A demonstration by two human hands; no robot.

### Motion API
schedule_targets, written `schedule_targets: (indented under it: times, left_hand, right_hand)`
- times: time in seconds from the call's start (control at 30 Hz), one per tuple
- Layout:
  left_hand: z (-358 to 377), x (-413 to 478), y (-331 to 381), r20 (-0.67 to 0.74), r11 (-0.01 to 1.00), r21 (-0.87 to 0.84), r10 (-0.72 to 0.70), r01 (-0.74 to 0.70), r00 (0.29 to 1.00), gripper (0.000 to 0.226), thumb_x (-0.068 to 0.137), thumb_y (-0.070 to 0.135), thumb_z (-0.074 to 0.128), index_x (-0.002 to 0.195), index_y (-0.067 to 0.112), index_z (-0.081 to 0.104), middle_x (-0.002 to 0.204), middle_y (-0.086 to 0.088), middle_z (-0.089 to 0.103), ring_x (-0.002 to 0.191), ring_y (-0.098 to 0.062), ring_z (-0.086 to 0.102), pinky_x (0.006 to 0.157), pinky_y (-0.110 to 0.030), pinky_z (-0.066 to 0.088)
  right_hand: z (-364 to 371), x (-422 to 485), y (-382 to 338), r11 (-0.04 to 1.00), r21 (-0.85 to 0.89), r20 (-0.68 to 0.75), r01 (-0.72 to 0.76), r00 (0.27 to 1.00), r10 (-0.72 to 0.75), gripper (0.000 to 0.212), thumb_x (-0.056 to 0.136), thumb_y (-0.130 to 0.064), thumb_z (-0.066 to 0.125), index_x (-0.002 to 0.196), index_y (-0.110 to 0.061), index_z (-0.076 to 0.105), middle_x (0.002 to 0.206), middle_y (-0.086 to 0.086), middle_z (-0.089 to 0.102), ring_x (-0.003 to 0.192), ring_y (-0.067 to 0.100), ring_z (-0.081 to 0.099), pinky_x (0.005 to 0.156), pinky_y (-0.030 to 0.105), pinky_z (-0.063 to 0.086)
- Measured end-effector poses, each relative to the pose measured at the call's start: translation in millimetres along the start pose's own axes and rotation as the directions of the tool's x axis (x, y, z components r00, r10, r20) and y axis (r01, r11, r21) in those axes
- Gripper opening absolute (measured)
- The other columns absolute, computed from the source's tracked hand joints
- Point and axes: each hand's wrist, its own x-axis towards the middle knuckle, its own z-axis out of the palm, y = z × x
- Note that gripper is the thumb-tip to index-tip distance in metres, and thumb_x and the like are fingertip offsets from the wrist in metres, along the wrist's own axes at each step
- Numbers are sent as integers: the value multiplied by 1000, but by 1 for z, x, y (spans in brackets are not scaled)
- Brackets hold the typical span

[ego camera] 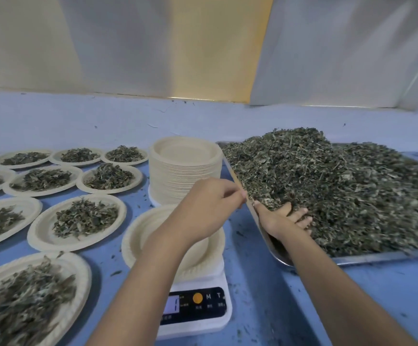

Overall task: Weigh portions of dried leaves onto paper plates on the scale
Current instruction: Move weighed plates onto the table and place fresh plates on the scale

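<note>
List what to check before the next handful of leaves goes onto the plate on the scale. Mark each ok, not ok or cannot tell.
1. The paper plate sits on the scale: ok.
2. The plate is bare: ok where visible; the left forearm covers its middle.
3. The scale display is zeroed: cannot tell, digits blurred.
4. The right hand is in the dried leaves on the tray: ok, fingers spread in the pile.
5. The left hand steadies the tray: cannot tell; its curled fingers sit at the rim, the grip is unclear.
</note>
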Motion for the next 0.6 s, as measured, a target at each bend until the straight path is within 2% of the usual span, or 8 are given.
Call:
schedule_targets:
  times: [0.1, 0.17, 0.27, 0.33, 0.4, 0.47, 0.53, 0.6]
  left_hand:
    - [5, 2, 0, 14, 999, 44, 1, -1, 1000, 28, 93, 30, 51, 84, 13, 71, 85, -10, 71, 84, -23, 65, 80, -39, 48]
    - [6, 3, 0, 24, 999, 45, -3, 2, 1000, 28, 93, 31, 50, 84, 15, 71, 85, -10, 71, 84, -24, 66, 80, -41, 49]
    - [6, 7, 4, 17, 999, 35, 5, -5, 1000, 27, 94, 31, 50, 87, 16, 72, 82, 0, 72, 81, -18, 66, 80, -40, 50]
    - [5, 9, 7, 2, 1000, 3, 10, -10, 1000, 26, 94, 31, 52, 87, 17, 73, 79, 7, 71, 80, -13, 66, 80, -37, 50]
    - [4, 10, 7, -12, 999, -35, 7, -7, 1000, 25, 94, 30, 52, 86, 17, 72, 78, 10, 71, 79, -10, 66, 80, -34, 50]
    - [3, 10, 5, -17, 998, -59, 2, -3, 1000, 23, 94, 29, 53, 85, 19, 72, 79, 11, 72, 80, -6, 66, 80, -27, 49]
    - [1, 11, 2, -20, 998, -65, -6, 5, 1000, 23, 94, 29, 53, 85, 20, 72, 79, 11, 72, 80, -3, 65, 77, -19, 47]
    - [-1, 11, 0, -27, 996, -87, -18, 15, 999, 22, 94, 28, 53, 85, 21, 71, 77, 12, 72, 77, -1, 65, 72, -13, 45]
  right_hand:
    - [2, 10, -2, 1000, 14, 4, 14, 1000, -14, 94, 88, -72, 33, 153, -13, -1, 157, 19, -18, 145, 33, -18, 115, 46, -11]
    - [3, 17, -2, 990, 67, -7, 125, 992, -125, 89, 91, -66, 37, 152, -11, 2, 158, 21, -11, 147, 32, -9, 117, 44, -5]
    - [2, 27, -7, 894, 284, -29, 346, 935, -353, 80, 93, -50, 50, 151, -11, 11, 159, 17, -1, 146, 34, 10, 117, 44, 13]
    - [0, 32, -8, 817, 393, -100, 423, 902, -419, 71, 93, -42, 55, 148, -12, 21, 157, 14, 13, 142, 33, 21, 114, 44, 23]
    - [-3, 38, -7, 820, 307, -251, 483, 872, -420, 56, 96, -37, 51, 142, -10, 35, 149, 16, 31, 135, 33, 31, 108, 41, 28]
    - [-5, 45, -4, 886, 113, -368, 450, 847, -383, 49, 98, -41, 42, 137, -10, 44, 142, 16, 40, 129, 33, 35, 103, 40, 31]
    - [-5, 49, -1, 930, -5, -378, 368, 860, -343, 52, 98, -48, 36, 138, -16, 44, 145, 13, 39, 130, 32, 32, 103, 42, 31]
    - [-2, 53, -2, 928, 16, -301, 372, 887, -350, 56, 97, -53, 32, 142, -22, 40, 150, 12, 33, 135, 33, 28, 106, 44, 28]
